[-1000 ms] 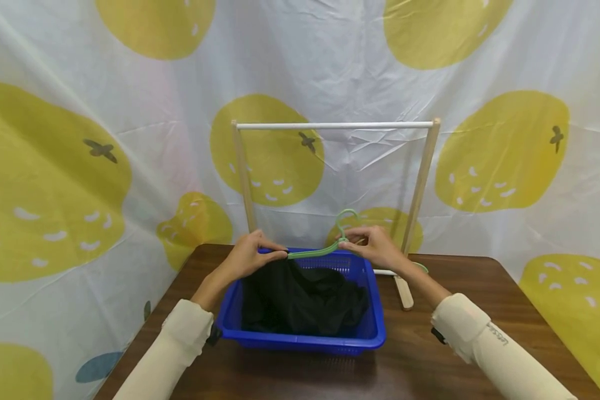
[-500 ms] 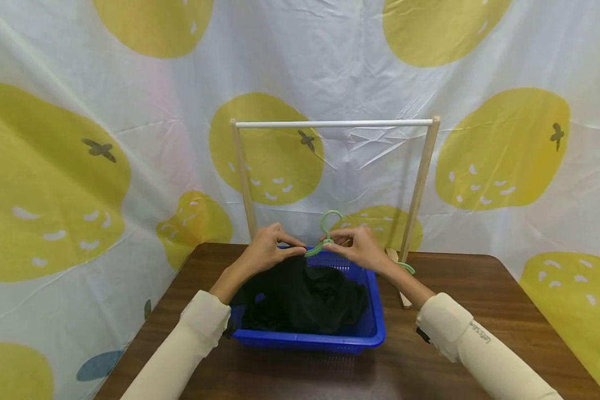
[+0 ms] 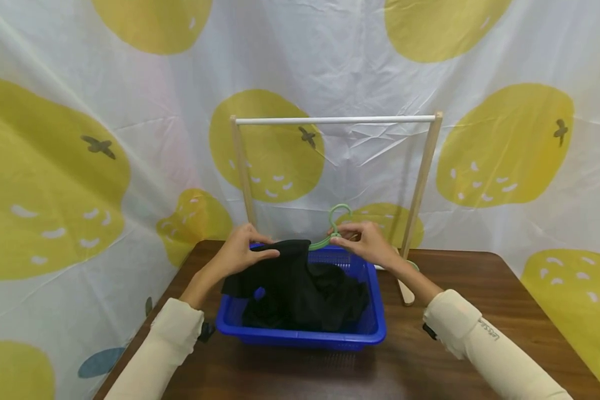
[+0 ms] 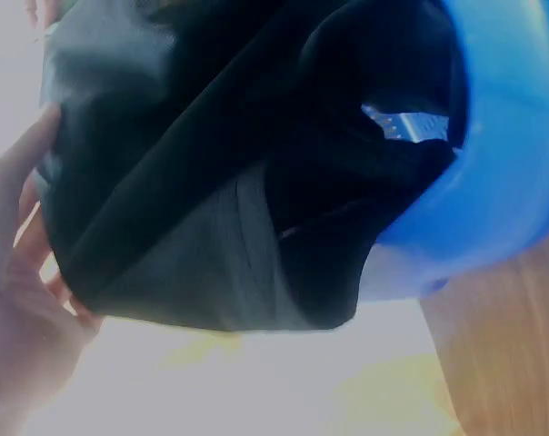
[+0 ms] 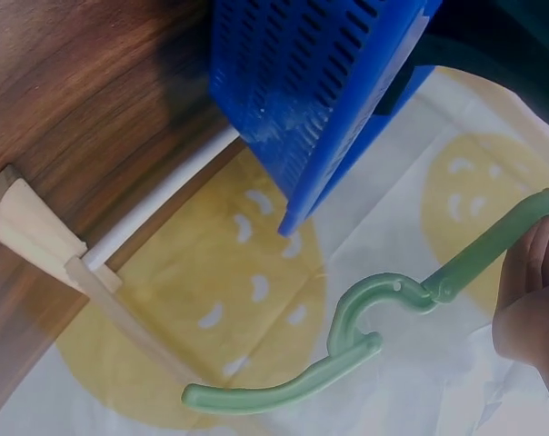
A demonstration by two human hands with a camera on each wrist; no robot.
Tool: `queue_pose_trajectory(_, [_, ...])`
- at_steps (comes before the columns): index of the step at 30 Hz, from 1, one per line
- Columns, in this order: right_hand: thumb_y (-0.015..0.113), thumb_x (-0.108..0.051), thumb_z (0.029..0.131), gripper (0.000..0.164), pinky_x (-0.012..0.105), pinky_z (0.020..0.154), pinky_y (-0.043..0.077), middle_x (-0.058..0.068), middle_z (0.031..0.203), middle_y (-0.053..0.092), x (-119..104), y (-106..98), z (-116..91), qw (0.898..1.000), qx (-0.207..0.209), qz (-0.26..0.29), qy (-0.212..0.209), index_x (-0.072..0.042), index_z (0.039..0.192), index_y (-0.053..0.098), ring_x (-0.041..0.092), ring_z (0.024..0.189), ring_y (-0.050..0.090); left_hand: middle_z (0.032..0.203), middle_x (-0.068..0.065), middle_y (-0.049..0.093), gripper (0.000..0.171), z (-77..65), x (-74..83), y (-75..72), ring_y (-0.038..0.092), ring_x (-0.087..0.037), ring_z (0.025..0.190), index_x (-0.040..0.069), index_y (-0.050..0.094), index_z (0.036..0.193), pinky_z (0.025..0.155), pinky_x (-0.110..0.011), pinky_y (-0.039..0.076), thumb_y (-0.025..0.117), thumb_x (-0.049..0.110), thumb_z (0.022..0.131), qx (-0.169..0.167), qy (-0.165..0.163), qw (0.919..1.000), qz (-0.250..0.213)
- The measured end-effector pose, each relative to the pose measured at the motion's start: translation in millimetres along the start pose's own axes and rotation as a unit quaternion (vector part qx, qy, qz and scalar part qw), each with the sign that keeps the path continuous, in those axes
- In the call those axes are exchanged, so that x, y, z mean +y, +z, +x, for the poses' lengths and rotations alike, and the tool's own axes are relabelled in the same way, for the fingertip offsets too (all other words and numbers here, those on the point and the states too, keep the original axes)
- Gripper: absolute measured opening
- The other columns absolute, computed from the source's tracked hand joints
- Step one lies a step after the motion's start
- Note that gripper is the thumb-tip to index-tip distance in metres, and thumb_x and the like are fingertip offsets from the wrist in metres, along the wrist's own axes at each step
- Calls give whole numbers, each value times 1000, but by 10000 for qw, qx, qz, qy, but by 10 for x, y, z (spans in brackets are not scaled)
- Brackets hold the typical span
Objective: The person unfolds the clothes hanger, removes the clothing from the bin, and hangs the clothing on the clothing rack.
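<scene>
In the head view my right hand (image 3: 370, 243) pinches a green plastic clothes hanger (image 3: 339, 208) at its neck, just below the hook. One arm of the hanger runs into a black garment (image 3: 285, 278), whose upper edge drapes over it. My left hand (image 3: 237, 253) holds the garment further left, thumb in front and fingers behind. The left wrist view shows this thumb on the dark cloth (image 4: 165, 209). The hanger's other arm (image 5: 284, 395) is bare in the right wrist view. Lower folds of the garment lie in a blue plastic basket (image 3: 300, 338).
The basket stands on a dark wooden table (image 3: 460, 322). Behind it rises a rack with a white top rail (image 3: 335, 120) and wooden posts (image 3: 420, 189). Part of another green item (image 3: 414, 265) shows near the rack's right foot. A lemon-print curtain (image 3: 180, 139) hangs behind.
The black garment has come up over the hanger's left arm, covering most of it. My left hand moved right along the hanger, then back left; the hanger shifted left, then slightly right.
</scene>
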State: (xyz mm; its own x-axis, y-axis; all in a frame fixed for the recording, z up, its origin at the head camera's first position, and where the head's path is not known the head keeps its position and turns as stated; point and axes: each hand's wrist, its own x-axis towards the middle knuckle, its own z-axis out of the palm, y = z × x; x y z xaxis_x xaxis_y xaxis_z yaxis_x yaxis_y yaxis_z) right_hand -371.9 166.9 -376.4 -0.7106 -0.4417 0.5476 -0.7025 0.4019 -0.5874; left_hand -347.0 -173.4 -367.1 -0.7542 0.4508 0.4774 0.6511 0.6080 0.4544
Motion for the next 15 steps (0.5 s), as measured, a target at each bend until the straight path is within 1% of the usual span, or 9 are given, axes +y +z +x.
queue_pose_trajectory(1, [80, -12, 92, 19, 27, 68, 59, 8, 92, 79, -4, 2, 7, 10000, -3, -24, 5, -4, 109, 81, 19, 77, 76, 82, -4, 56, 25, -3, -7, 10, 49, -24, 76, 11, 85, 104, 69, -31, 38, 89, 25, 84, 35, 38, 10000, -28])
queue_pose_trajectory(4, [80, -14, 92, 18, 27, 68, 59, 6, 91, 79, -21, 15, 21, 10000, -30, -18, -19, -6, 109, 82, 19, 77, 76, 80, -2, 56, 21, 7, 5, 52, 47, -21, 72, 11, 85, 101, 65, -29, 38, 89, 23, 84, 166, 37, 9998, -57])
queue_pose_trajectory(6, [81, -14, 92, 17, 27, 67, 59, 5, 89, 79, -31, 33, 30, 10000, -43, 36, -66, -7, 107, 82, 21, 75, 76, 79, -3, 54, 20, 26, 39, 74, 44, -20, 69, 12, 86, 100, 63, -28, 37, 89, 24, 84, 167, 2, 9999, -39])
queue_pose_trajectory(8, [82, -14, 91, 15, 28, 65, 59, 4, 87, 79, -33, 57, 34, 9999, -18, 56, -145, -8, 106, 83, 22, 73, 75, 77, -1, 51, 19, 54, 81, 104, 39, -15, 67, 13, 86, 99, 61, -28, 36, 89, 25, 84, 125, 27, 9999, 19])
queue_pose_trajectory(11, [83, -13, 90, 15, 28, 64, 59, 3, 85, 79, -53, 105, 50, 9997, 46, 31, -256, -8, 104, 83, 21, 71, 75, 76, -1, 49, 19, 115, 135, 164, 36, -14, 66, 14, 86, 99, 61, -29, 35, 89, 26, 85, 20, 180, 9998, 80])
queue_pose_trajectory(15, [84, -15, 89, 18, 28, 64, 59, 4, 86, 79, -95, 184, 80, 9995, 53, -79, -288, -7, 104, 83, 13, 71, 74, 76, 1, 51, 18, 185, 183, 252, 37, -13, 67, 16, 86, 101, 64, -29, 36, 88, 25, 85, -48, 427, 9990, 115])
